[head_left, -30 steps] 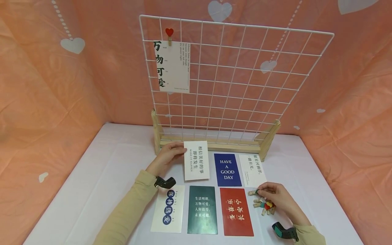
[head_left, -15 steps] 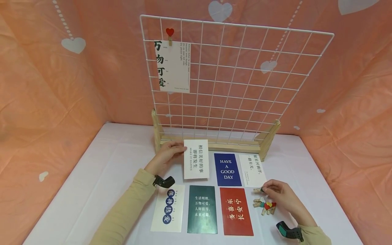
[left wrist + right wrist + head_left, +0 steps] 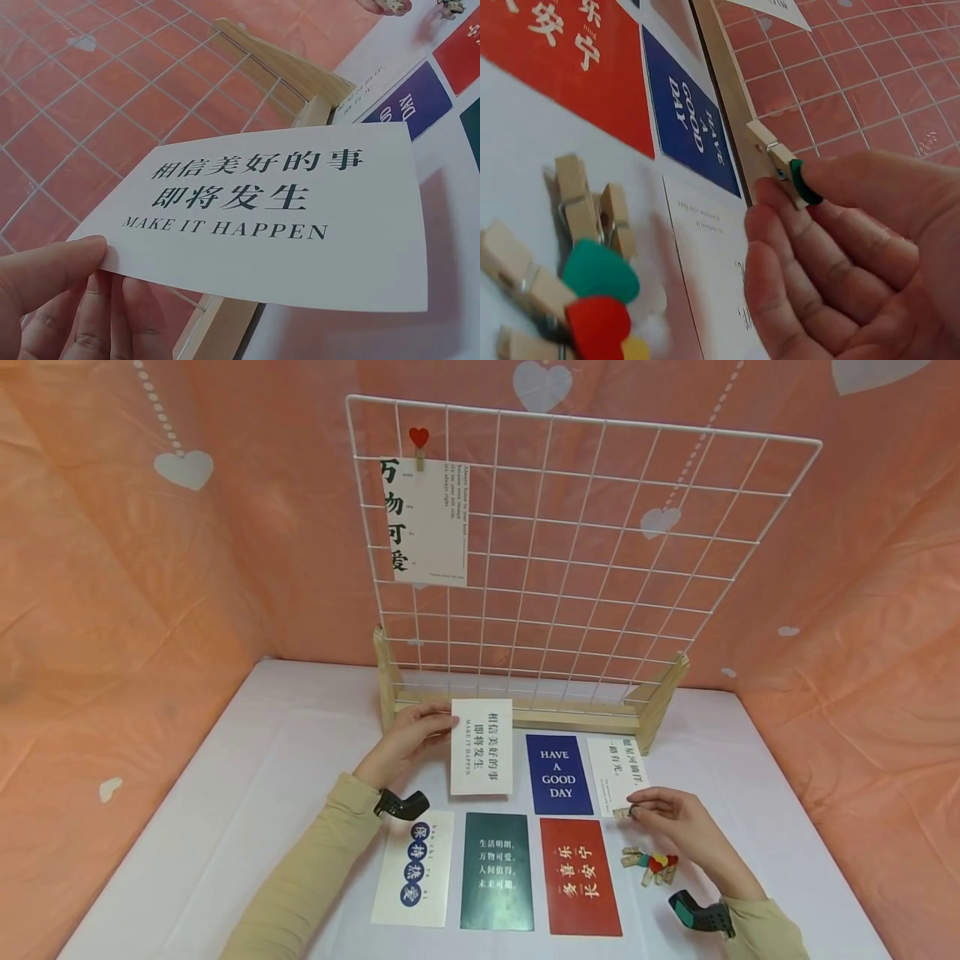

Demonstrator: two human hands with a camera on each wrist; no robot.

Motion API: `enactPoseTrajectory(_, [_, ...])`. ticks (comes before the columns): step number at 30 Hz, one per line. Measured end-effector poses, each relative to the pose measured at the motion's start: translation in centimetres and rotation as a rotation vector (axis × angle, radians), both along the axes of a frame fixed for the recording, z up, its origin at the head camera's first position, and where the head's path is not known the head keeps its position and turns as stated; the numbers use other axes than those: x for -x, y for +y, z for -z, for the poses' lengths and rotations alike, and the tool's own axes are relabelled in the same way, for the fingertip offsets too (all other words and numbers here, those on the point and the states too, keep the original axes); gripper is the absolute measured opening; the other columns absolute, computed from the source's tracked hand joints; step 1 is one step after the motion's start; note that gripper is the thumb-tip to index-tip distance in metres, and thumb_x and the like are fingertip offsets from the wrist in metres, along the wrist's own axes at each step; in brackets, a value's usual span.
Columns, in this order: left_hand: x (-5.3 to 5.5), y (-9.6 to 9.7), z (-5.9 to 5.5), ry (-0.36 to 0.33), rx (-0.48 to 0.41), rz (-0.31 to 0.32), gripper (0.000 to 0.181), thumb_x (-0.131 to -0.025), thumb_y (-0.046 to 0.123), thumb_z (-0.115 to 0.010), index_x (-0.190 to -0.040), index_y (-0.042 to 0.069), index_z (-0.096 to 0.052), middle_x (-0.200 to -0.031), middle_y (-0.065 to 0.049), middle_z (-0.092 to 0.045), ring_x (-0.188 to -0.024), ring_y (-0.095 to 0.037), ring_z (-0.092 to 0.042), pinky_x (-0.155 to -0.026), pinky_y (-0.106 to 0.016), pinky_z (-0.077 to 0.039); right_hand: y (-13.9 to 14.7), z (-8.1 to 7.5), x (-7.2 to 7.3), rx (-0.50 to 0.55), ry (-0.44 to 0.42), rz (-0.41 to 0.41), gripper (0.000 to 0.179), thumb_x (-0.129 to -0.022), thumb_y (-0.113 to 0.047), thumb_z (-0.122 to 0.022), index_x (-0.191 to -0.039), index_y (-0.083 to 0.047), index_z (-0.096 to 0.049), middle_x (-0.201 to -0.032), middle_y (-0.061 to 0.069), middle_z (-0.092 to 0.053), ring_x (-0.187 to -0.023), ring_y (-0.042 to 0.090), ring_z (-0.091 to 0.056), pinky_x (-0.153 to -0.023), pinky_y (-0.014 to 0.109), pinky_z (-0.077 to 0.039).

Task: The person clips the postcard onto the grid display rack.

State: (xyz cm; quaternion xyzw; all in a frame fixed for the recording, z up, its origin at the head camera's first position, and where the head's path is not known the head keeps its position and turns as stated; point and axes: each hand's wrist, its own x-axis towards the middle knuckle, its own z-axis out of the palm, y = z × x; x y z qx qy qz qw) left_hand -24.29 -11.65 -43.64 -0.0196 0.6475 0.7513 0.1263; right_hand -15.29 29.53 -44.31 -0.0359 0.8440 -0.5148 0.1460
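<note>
A white card printed "MAKE IT HAPPEN" (image 3: 482, 760) is raised off the table by my left hand (image 3: 408, 735), which pinches its left edge between thumb and fingers. In the left wrist view the card (image 3: 300, 255) tilts in front of the wire grid. My right hand (image 3: 678, 827) pinches a small wooden clothespin (image 3: 774, 157) with a dark green decoration under the thumb. It hovers over the lower corner of a white card (image 3: 618, 772). Below that hand lies a pile of clothespins (image 3: 651, 865) with red, teal, yellow and white hearts.
A white wire grid (image 3: 585, 560) stands in a wooden base (image 3: 570, 718) at the back. A card (image 3: 431, 527) hangs at its upper left from a red-heart clothespin (image 3: 419, 443). On the table lie a blue card (image 3: 558, 774), a green card (image 3: 497, 872), a red card (image 3: 581, 877) and a white card (image 3: 412, 868).
My right hand has lifted the clothespin away from the pile, moving first right, then up and left toward the white card. The left hand has raised its card slightly.
</note>
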Motion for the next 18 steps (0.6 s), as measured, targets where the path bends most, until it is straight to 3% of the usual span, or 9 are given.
enactPoseTrajectory(6, [0.1,-0.2,0.1,-0.01,-0.027,-0.02,0.035,-0.09,0.005,-0.066,-0.123,-0.004,-0.057,-0.106,-0.01,-0.065,-0.089,-0.014,-0.063,-0.079,-0.025,-0.055,-0.9,-0.2,0.2,0.011,-0.008,-0.002,0.037,-0.089,-0.022,-0.07,-0.116,0.004,-0.064,-0.113,0.016,-0.065,-0.097,0.027,-0.064,-0.082,0.023,-0.053])
enactPoseTrajectory(18, [-0.2,-0.6,-0.5,0.013,-0.089,-0.042,0.033,-0.092,0.003,-0.063,-0.123,-0.007,-0.056,-0.101,-0.006,-0.066,-0.087,-0.012,-0.063,-0.083,-0.026,-0.053,-2.5,-1.2,1.0,0.02,-0.024,0.009,0.039,-0.094,-0.028,-0.063,-0.12,0.001,-0.064,-0.114,0.012,-0.066,-0.101,0.027,-0.061,-0.09,0.032,-0.051])
